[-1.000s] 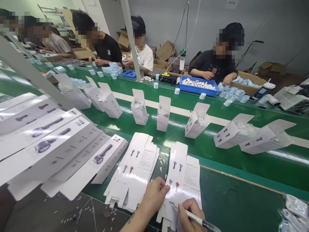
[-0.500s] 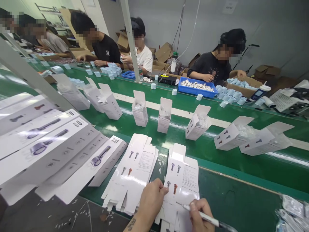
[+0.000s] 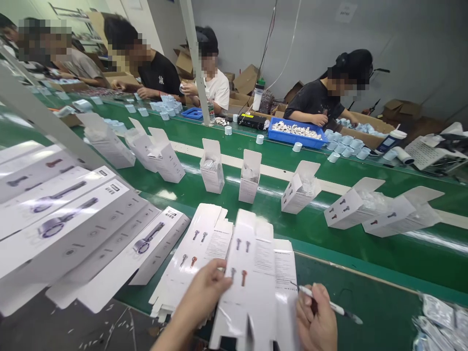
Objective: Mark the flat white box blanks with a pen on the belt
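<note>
My left hand (image 3: 205, 288) pinches the left edge of a flat, unfolded white carton (image 3: 252, 297) printed with small purple, grey and orange handheld fans. This carton overlaps another flat carton (image 3: 286, 278) lying to its right. In my right hand (image 3: 317, 317) is a white pen (image 3: 337, 308), its thin dark tip pointing left over the right-hand carton. A stack of flat cartons (image 3: 201, 239) lies on the green table just left of the held one, partly behind my left hand.
Larger folded white cartons (image 3: 84, 214) lie overlapped at the left. Several open boxes (image 3: 249, 178) stand along the green conveyor (image 3: 186, 200). Plastic-wrapped parts (image 3: 438, 317) lie at the lower right. Across the line, co-workers sit by a blue tray (image 3: 296, 132) and light-blue cups (image 3: 343, 146).
My left hand has moved left with the printed carton, sliding it off the one beneath toward the stack. The pen has lifted and shifted right with my right hand.
</note>
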Demonstrator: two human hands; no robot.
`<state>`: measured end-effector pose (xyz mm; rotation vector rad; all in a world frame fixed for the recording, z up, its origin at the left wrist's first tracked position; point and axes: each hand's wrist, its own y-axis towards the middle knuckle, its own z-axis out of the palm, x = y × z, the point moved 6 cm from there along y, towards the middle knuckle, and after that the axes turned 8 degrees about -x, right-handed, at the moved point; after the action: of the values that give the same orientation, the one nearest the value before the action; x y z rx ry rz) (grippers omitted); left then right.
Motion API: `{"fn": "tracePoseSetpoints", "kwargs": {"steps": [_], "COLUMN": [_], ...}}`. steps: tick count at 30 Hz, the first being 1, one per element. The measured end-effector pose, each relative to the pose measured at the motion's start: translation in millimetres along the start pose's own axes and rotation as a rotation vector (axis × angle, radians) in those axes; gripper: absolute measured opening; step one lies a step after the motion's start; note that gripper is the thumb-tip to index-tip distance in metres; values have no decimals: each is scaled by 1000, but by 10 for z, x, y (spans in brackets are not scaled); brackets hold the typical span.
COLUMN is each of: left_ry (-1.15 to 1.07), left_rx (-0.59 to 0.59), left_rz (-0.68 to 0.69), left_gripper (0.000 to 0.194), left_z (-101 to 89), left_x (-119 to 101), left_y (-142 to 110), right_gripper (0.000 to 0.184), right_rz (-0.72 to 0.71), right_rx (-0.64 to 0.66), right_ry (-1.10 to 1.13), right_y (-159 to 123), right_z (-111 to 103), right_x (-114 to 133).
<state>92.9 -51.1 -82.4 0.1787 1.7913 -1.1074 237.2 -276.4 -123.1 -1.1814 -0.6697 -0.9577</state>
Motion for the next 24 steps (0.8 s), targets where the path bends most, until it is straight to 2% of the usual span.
{"fn": "tracePoseSetpoints", "kwargs": {"steps": [3, 5, 7, 8, 9, 10, 13, 14, 16, 17, 19, 21, 24], "left_ry": [148, 338, 568, 637, 651, 618, 462, 456, 504, 531, 555, 537, 503], "left_rx": [-113, -284, -550, -648, -671, -618, -246, -175, -129, -128, -141, -157, -172], "left_rz": [-2, -16, 25, 62, 99, 122, 101, 97, 100, 106, 110, 113, 101], "left_gripper": [39, 38, 36, 36, 37, 37, 34, 31, 25, 21, 11, 5, 9], "left_z": [-676, -1093, -1344, -1346, -1251, -1070, -247, 5, 374, 492, 610, 622, 574], "left_x": [-119, -192, -303, -347, -358, -326, -70, 20, 180, 242, 328, 352, 320], "left_y": [17, 15, -45, -88, -115, -120, -87, -80, -56, -40, -16, -9, -22], "right_gripper": [43, 42, 41, 41, 40, 40, 40, 40, 40, 40, 40, 40, 38], "right_rz": [-153, -310, -410, -426, -427, -423, -415, -412, -411, -414, -425, -444, -472], "right_rx": [14, 65, 105, 121, 135, 147, 181, 192, 199, 199, 196, 197, 209], "right_ry": [-369, -582, -675, -694, -710, -727, -776, -795, -834, -848, -866, -859, -785], "right_y": [72, 98, 109, 114, 118, 120, 119, 120, 128, 135, 145, 127, -1], "right_z": [152, 247, 292, 295, 291, 283, 264, 263, 265, 267, 269, 262, 224], "right_x": [139, 177, 165, 145, 121, 99, 52, 38, 20, 16, 22, 44, 72]}}
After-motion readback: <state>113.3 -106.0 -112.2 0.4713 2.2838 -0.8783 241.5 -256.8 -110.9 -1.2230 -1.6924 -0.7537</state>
